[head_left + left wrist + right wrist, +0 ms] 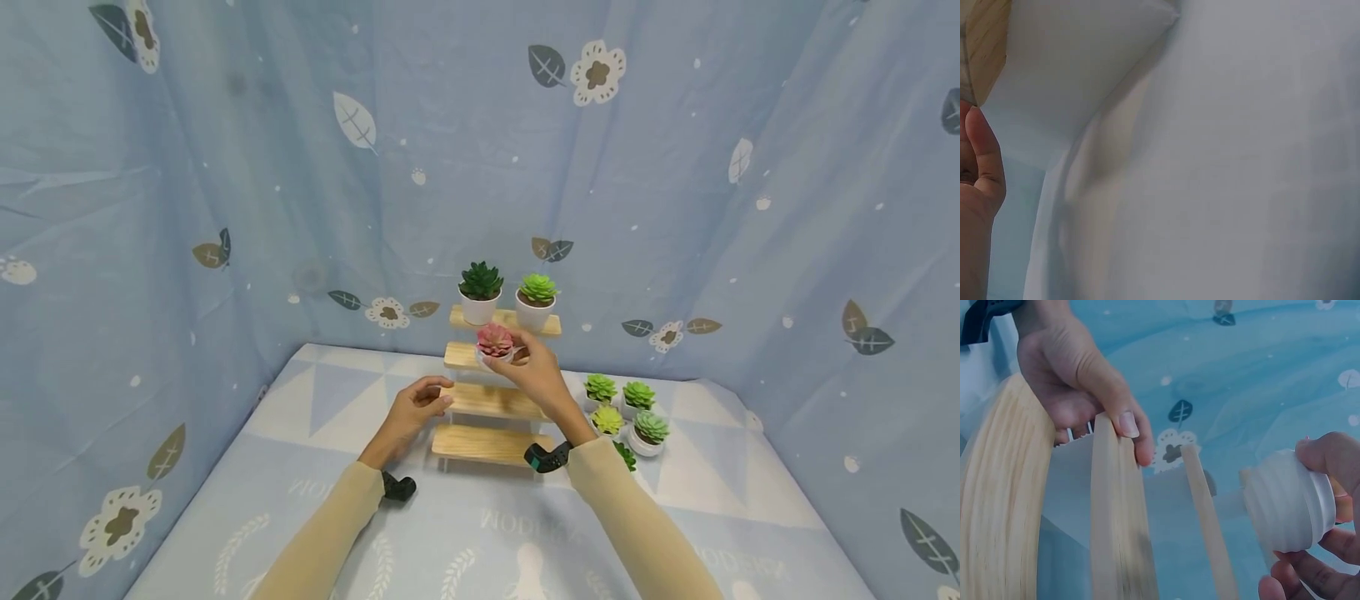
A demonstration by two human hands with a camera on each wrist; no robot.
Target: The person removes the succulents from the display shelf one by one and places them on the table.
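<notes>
W/in R hand (538, 373) grip sits pink succulent (495, 340).

Table (442, 510) under pale blue-and-white cloth (345, 375), printed triangles, leaf sprigs, lettering. Wooden stand (487, 444) on it, four steps rising toward the back. Right of stand, directly on cloth: five green plants (638, 395) clustered, front one partly hidden. Top step (504, 317): dark green plant (481, 282) left, light green plant (537, 289) right, white pots, both upright.

Bright, soft light in head view; 2 wrist views dimmer
</notes>
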